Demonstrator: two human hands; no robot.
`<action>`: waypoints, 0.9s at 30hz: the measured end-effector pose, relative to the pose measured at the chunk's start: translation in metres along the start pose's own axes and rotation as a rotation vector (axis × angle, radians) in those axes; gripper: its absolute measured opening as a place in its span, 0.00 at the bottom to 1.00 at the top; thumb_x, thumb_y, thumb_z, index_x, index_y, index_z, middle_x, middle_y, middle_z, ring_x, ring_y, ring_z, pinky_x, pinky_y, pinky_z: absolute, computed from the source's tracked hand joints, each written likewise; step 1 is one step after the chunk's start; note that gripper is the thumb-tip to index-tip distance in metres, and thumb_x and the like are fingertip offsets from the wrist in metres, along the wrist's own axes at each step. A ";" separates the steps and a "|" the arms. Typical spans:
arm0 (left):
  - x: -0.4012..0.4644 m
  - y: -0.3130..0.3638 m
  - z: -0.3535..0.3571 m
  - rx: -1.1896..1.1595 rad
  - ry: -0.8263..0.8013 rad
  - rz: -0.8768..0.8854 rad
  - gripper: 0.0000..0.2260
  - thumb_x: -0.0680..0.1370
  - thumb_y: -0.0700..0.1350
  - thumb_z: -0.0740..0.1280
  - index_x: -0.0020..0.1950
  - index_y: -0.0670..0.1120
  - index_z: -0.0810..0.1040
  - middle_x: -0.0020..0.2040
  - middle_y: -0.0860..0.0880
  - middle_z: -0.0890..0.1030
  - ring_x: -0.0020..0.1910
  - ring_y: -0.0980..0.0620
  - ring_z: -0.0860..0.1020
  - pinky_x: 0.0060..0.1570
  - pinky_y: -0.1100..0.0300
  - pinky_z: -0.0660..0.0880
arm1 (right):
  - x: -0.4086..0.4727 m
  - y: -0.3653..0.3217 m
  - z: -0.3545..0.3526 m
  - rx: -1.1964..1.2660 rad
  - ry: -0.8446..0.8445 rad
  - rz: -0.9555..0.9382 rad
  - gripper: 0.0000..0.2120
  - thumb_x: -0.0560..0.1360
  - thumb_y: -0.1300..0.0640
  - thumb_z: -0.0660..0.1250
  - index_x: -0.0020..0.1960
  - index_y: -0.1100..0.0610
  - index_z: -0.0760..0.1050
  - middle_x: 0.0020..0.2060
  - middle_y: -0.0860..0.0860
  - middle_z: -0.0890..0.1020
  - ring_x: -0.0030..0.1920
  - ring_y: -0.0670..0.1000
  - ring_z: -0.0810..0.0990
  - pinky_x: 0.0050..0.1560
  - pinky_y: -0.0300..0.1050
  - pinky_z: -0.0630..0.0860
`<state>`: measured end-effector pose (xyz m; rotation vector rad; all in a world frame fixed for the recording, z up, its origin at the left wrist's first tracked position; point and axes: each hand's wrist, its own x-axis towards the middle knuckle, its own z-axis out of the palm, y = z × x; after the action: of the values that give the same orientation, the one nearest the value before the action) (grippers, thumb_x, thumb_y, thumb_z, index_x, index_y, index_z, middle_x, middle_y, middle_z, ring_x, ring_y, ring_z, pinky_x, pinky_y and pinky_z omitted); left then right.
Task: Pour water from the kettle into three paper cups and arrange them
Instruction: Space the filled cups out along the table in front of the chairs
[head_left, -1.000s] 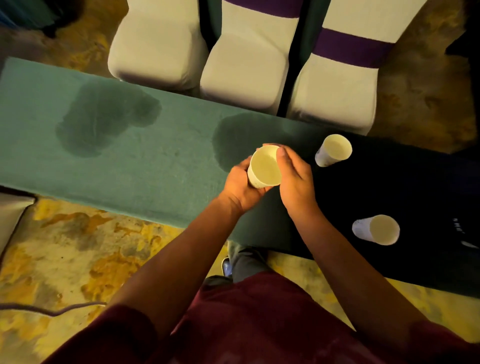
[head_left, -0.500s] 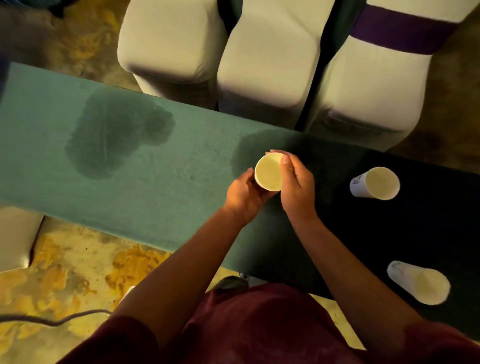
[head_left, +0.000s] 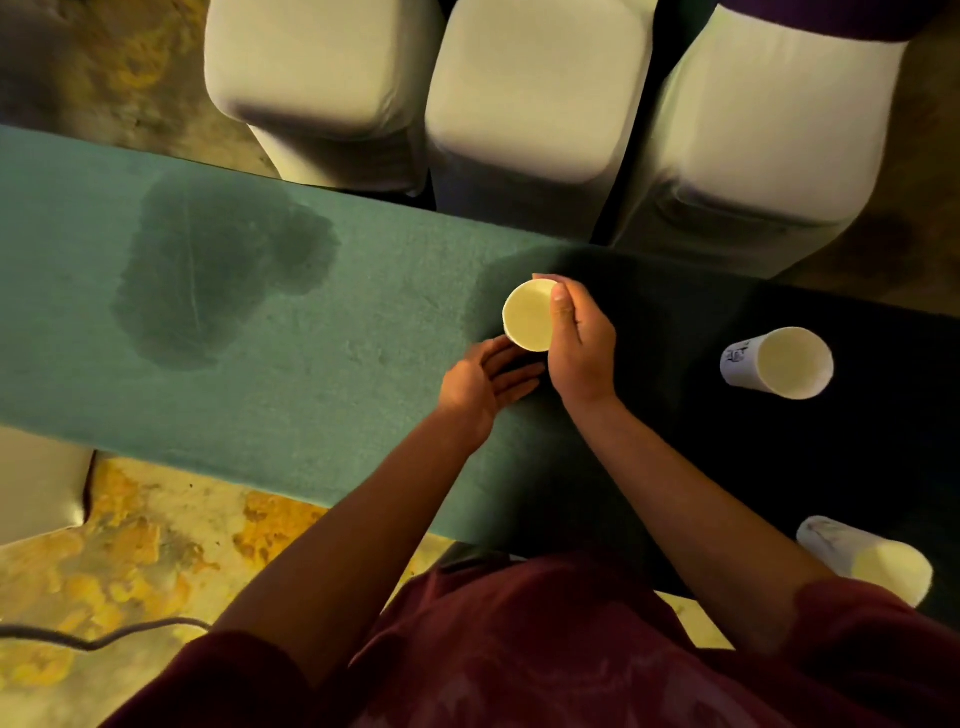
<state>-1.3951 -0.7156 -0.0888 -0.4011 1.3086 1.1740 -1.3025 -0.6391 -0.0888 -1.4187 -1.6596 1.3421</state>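
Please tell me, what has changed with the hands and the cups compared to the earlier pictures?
The left hand let go of the held cup and now lies open beside it. The right hand still grips that cup. The other two cups stay on the table.

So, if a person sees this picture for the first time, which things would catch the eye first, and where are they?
Probably the paper cup at the centre, held over the green table by the right hand, with the left hand open just below it. Next, the large dark wet patch on the cloth to the left. Two more cups stand in the dark area on the right, one further back and one at the near edge.
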 end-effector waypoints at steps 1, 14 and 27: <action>0.000 0.000 0.000 0.007 0.013 0.007 0.14 0.82 0.45 0.57 0.61 0.41 0.77 0.51 0.42 0.85 0.45 0.42 0.85 0.47 0.50 0.81 | 0.000 0.001 0.000 -0.005 0.001 -0.004 0.14 0.85 0.59 0.57 0.60 0.59 0.81 0.54 0.51 0.85 0.53 0.45 0.81 0.53 0.38 0.75; -0.024 -0.029 -0.015 0.325 0.219 0.013 0.12 0.81 0.41 0.57 0.52 0.40 0.79 0.43 0.40 0.86 0.35 0.45 0.85 0.34 0.56 0.81 | 0.001 -0.002 0.002 -0.054 -0.009 0.011 0.16 0.84 0.54 0.57 0.62 0.60 0.80 0.55 0.51 0.84 0.55 0.48 0.80 0.54 0.46 0.76; -0.080 -0.078 -0.034 0.250 0.200 0.171 0.10 0.79 0.38 0.59 0.54 0.38 0.78 0.39 0.40 0.83 0.29 0.47 0.81 0.29 0.61 0.76 | -0.099 -0.007 -0.070 -0.179 0.006 -0.167 0.24 0.81 0.57 0.62 0.72 0.70 0.68 0.71 0.65 0.73 0.72 0.62 0.72 0.72 0.59 0.68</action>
<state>-1.3346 -0.8099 -0.0560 -0.2310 1.6691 1.1143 -1.2160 -0.7099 -0.0415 -1.3455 -1.8884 1.1193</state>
